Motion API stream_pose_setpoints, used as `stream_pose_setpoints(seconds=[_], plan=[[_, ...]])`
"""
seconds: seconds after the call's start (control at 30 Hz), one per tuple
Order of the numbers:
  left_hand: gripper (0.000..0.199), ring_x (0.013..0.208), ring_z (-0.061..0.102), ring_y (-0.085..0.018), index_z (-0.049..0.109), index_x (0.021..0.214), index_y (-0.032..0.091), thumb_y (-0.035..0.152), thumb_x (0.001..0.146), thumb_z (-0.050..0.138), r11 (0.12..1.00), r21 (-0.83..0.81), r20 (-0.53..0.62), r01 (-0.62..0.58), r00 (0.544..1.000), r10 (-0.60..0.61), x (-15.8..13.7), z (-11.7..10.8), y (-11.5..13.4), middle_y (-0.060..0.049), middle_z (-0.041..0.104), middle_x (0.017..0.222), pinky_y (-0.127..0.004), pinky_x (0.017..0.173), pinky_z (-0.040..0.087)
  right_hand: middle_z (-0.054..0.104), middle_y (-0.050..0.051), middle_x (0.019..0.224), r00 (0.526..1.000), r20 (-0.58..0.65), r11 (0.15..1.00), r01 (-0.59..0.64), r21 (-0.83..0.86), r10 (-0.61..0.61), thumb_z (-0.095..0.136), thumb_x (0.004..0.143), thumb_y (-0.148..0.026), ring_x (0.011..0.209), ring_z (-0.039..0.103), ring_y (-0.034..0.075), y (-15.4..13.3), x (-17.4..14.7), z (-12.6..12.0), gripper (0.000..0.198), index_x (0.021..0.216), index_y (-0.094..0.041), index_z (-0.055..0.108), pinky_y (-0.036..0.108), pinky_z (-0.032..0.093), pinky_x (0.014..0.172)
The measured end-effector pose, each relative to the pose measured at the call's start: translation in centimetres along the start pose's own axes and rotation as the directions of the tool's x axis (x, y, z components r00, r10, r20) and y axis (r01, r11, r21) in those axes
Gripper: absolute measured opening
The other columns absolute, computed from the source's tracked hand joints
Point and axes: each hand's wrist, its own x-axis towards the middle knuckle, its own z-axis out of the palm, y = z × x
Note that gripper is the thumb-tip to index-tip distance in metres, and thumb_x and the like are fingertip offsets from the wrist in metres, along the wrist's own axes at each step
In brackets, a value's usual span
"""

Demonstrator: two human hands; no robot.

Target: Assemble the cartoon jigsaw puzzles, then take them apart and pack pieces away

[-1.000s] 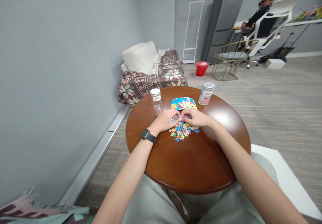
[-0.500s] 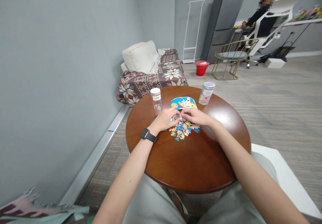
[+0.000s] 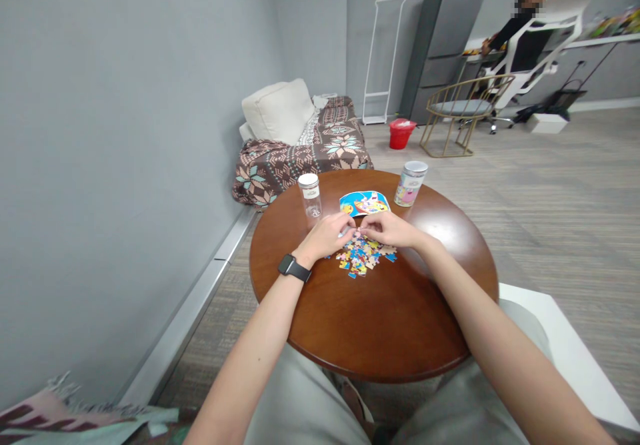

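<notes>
A loose pile of jigsaw puzzle pieces (image 3: 365, 257) lies on the round brown wooden table (image 3: 380, 318). Over the pile's far side, my left hand (image 3: 329, 234) and my right hand (image 3: 389, 229) meet with fingertips nearly touching. Each is closed in a pinch on a small puzzle piece (image 3: 358, 233), mostly covered by the fingers. Just beyond them lies a blue picture sheet (image 3: 364, 203) with cartoon figures. A clear jar with a white lid (image 3: 311, 196) stands past my left hand. The printed canister with a silver lid (image 3: 411, 184) is farther right.
A couch (image 3: 310, 151) with a patterned cover and white cushion stands behind the table, beside the grey wall (image 3: 150, 131). Farther back are a red bin (image 3: 401, 135), a gold-framed chair (image 3: 463, 108) and a seated person (image 3: 515, 28).
My fingertips have shifted slightly around the pinched piece, and the right fingers have straightened a little. The jar, canister, sheet and pile stay in place.
</notes>
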Motion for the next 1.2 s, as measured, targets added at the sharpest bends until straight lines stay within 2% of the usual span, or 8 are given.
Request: stream_pose_setpoints(seconds=[0.17, 0.33, 0.57, 0.73, 0.87, 1.03, 1.2], plan=[[0.019, 0.075, 0.056, -0.016, 0.061, 0.088, 0.018, 0.036, 0.091, 0.056, 1.000, -0.003, 0.016, -0.010, 1.000, 0.010, -0.01, 0.12, -0.04, -0.002, 0.058, 0.078, -0.028, 0.073, 0.043, 0.060, 0.001, 0.061, 0.999, -0.022, 1.000, -0.024, 0.012, 0.024, 0.053, 0.085, -0.043, 0.056, 0.048, 0.012, 0.02, 0.05, -0.05, 0.032, 0.079, -0.014, 0.067, 0.025, 0.036, 0.055], [0.016, 0.073, 0.055, -0.016, 0.061, 0.086, 0.018, 0.031, 0.093, 0.054, 1.000, 0.022, 0.040, -0.020, 0.999, 0.019, 0.01, 0.36, -0.34, -0.001, 0.058, 0.077, -0.028, 0.073, 0.042, 0.064, 0.003, 0.065, 0.999, -0.019, 0.999, -0.031, 0.018, 0.032, 0.053, 0.085, -0.041, 0.058, 0.052, 0.014, 0.06, 0.01, -0.15, 0.031, 0.083, -0.014, 0.068, 0.026, 0.039, 0.057], [0.015, 0.076, 0.055, -0.016, 0.060, 0.091, 0.018, 0.028, 0.094, 0.050, 1.000, 0.026, 0.012, 0.002, 1.000, -0.003, -0.01, 0.23, -0.35, -0.002, 0.059, 0.082, -0.028, 0.072, 0.042, 0.051, -0.002, 0.055, 1.000, 0.021, 1.000, 0.002, -0.030, -0.001, 0.052, 0.086, -0.044, 0.052, 0.041, 0.011, -0.11, 0.03, -0.11, 0.034, 0.074, -0.015, 0.065, 0.025, 0.032, 0.053], [0.015, 0.078, 0.056, -0.017, 0.060, 0.090, 0.018, 0.027, 0.095, 0.048, 1.000, 0.010, 0.021, 0.025, 0.999, -0.025, 0.00, -0.04, -0.04, -0.003, 0.059, 0.082, -0.029, 0.074, 0.043, 0.051, -0.003, 0.054, 0.999, 0.032, 1.000, -0.012, -0.019, 0.013, 0.054, 0.085, -0.048, 0.051, 0.039, 0.010, -0.36, -0.07, -0.01, 0.036, 0.075, -0.015, 0.065, 0.025, 0.030, 0.052], [0.016, 0.078, 0.056, -0.017, 0.059, 0.089, 0.018, 0.028, 0.096, 0.048, 0.999, 0.007, 0.028, 0.037, 0.999, -0.038, 0.03, -0.10, 0.00, -0.003, 0.059, 0.082, -0.029, 0.074, 0.043, 0.056, -0.002, 0.057, 1.000, -0.001, 1.000, -0.021, 0.001, 0.021, 0.058, 0.082, -0.043, 0.052, 0.044, 0.011, -0.35, -0.08, 0.00, 0.029, 0.085, -0.015, 0.066, 0.024, 0.033, 0.053], [0.013, 0.076, 0.056, -0.017, 0.058, 0.088, 0.018, 0.024, 0.095, 0.048, 0.996, 0.024, 0.044, 0.089, 0.995, -0.090, 0.06, 0.05, -0.04, -0.002, 0.059, 0.081, -0.028, 0.072, 0.042, 0.059, -0.001, 0.060, 0.999, -0.016, 0.999, -0.032, 0.034, 0.033, 0.055, 0.084, -0.041, 0.053, 0.049, 0.012, -0.26, 0.03, -0.12, 0.025, 0.083, -0.016, 0.061, 0.025, 0.037, 0.055], [0.018, 0.075, 0.056, -0.018, 0.059, 0.090, 0.018, 0.034, 0.095, 0.051, 0.996, 0.026, 0.050, 0.087, 0.995, -0.089, 0.00, 0.12, -0.08, -0.002, 0.059, 0.080, -0.028, 0.070, 0.042, 0.060, 0.000, 0.060, 0.999, -0.016, 0.999, -0.043, 0.025, 0.044, 0.053, 0.085, -0.038, 0.055, 0.051, 0.013, -0.23, 0.07, -0.19, 0.022, 0.083, -0.017, 0.059, 0.026, 0.039, 0.057]])
